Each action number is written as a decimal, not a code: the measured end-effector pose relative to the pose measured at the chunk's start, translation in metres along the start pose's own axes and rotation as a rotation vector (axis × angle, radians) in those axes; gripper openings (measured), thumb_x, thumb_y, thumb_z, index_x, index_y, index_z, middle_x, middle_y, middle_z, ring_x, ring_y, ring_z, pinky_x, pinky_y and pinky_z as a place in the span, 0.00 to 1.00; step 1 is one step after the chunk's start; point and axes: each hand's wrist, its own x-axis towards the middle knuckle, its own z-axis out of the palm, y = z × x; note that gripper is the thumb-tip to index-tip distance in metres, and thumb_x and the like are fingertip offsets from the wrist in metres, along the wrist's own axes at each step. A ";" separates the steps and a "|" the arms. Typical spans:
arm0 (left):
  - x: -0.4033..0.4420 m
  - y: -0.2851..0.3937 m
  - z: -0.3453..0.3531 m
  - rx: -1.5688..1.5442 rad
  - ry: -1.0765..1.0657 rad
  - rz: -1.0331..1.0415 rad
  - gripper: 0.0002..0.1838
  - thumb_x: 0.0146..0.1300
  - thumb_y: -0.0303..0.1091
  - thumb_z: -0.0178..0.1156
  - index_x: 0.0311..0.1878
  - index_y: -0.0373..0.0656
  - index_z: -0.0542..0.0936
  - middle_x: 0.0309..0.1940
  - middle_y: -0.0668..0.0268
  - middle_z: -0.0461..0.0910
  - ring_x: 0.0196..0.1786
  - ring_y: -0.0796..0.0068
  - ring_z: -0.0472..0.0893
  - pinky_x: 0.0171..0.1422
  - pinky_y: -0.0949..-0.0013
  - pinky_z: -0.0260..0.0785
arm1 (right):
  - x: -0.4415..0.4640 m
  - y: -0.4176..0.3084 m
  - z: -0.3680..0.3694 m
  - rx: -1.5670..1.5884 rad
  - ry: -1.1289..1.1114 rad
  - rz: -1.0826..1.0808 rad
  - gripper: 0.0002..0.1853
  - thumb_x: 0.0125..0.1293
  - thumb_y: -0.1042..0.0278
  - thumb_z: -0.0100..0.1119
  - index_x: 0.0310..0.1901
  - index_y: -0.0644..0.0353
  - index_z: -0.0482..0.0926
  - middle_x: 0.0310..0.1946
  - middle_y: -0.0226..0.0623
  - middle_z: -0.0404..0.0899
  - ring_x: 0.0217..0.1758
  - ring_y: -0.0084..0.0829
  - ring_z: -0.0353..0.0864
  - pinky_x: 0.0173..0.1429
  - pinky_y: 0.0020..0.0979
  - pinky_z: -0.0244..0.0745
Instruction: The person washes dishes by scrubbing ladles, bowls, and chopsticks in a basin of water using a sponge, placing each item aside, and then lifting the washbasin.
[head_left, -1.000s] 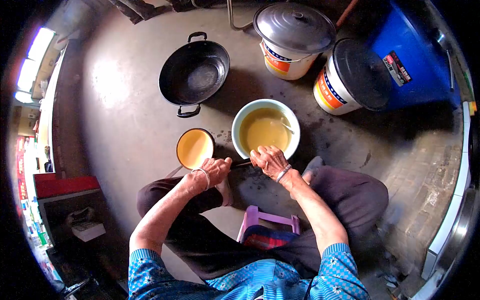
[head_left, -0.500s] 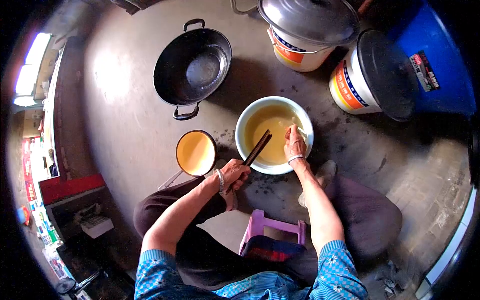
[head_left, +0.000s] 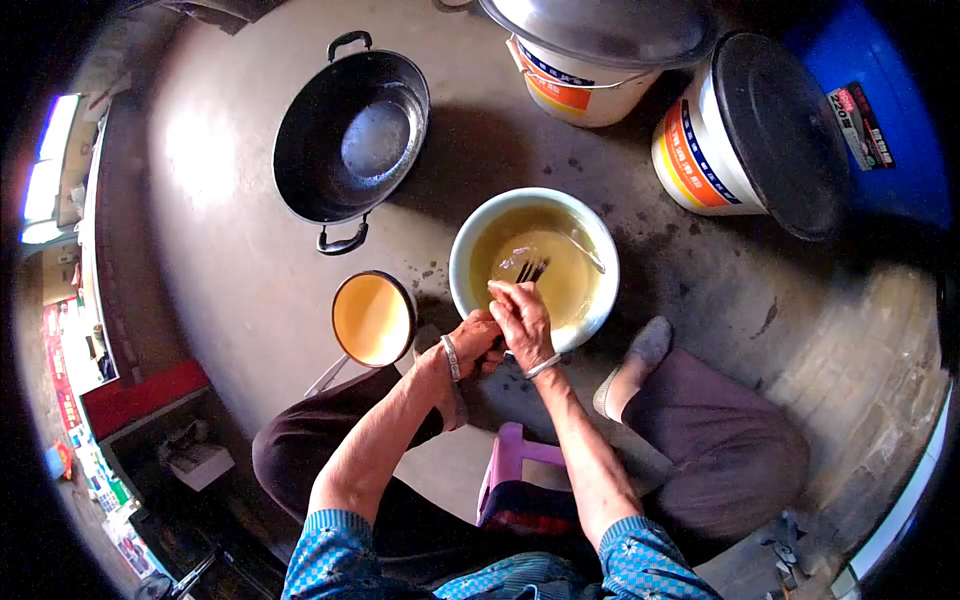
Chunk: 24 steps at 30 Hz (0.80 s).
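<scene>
A pale basin of cloudy yellowish liquid stands on the floor, with a light-coloured utensil leaning inside at its right. Dark chopsticks point into the basin over the liquid. My left hand is closed around their near end at the basin's lower left rim. Right beside it, my right hand is closed over the chopsticks near the rim; its fingers hide the part they cover. Left of the hands is a dark-rimmed pan of creamy yellow liquid, its handle toward my knee.
A black wok with two handles is on the floor at upper left. Two lidded white buckets and a blue container stand at upper right. A pink stool is between my legs. A red-topped dark box is at left.
My right hand has come back from the right side of the basin to the chopsticks beside my left hand. The view has shifted somewhat.
</scene>
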 end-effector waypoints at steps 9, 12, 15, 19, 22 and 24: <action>-0.057 -0.004 0.016 0.398 0.081 0.221 0.11 0.64 0.35 0.48 0.29 0.39 0.71 0.16 0.70 0.68 0.13 0.80 0.65 0.13 0.73 0.55 | 0.011 0.016 -0.009 -0.256 0.150 -0.312 0.06 0.60 0.65 0.51 0.30 0.57 0.74 0.43 0.37 0.71 0.48 0.39 0.70 0.54 0.41 0.61; -0.067 -0.013 0.001 0.561 0.065 0.307 0.12 0.63 0.35 0.49 0.30 0.35 0.71 0.17 0.65 0.71 0.18 0.74 0.70 0.20 0.68 0.62 | 0.020 0.025 -0.018 -0.380 0.150 -0.291 0.07 0.62 0.66 0.49 0.32 0.59 0.73 0.38 0.38 0.70 0.44 0.41 0.69 0.50 0.42 0.62; -0.094 -0.001 0.005 0.694 0.083 0.347 0.13 0.62 0.35 0.51 0.30 0.31 0.71 0.18 0.58 0.73 0.24 0.68 0.74 0.29 0.62 0.67 | 0.027 0.020 -0.027 -0.484 0.099 -0.295 0.08 0.63 0.66 0.49 0.31 0.60 0.73 0.31 0.41 0.71 0.38 0.44 0.71 0.44 0.42 0.65; -0.116 0.012 -0.015 1.023 0.131 0.574 0.11 0.63 0.34 0.53 0.30 0.37 0.68 0.16 0.60 0.67 0.20 0.64 0.71 0.25 0.61 0.62 | 0.037 0.025 -0.026 -0.263 0.168 -0.248 0.12 0.63 0.65 0.51 0.27 0.63 0.75 0.25 0.45 0.72 0.31 0.44 0.73 0.39 0.40 0.68; -0.130 0.027 -0.041 1.311 0.010 0.715 0.08 0.61 0.32 0.53 0.35 0.36 0.70 0.23 0.51 0.73 0.26 0.50 0.74 0.29 0.56 0.65 | 0.045 0.029 -0.043 -0.272 0.129 -0.034 0.14 0.62 0.63 0.53 0.25 0.65 0.74 0.24 0.47 0.72 0.28 0.44 0.73 0.38 0.41 0.67; -0.119 0.028 -0.082 1.564 -0.011 1.198 0.06 0.61 0.30 0.53 0.34 0.37 0.70 0.21 0.54 0.74 0.24 0.56 0.76 0.27 0.57 0.67 | 0.038 0.018 -0.053 -0.336 0.116 -0.027 0.14 0.61 0.63 0.53 0.24 0.66 0.74 0.21 0.46 0.72 0.26 0.44 0.72 0.36 0.41 0.67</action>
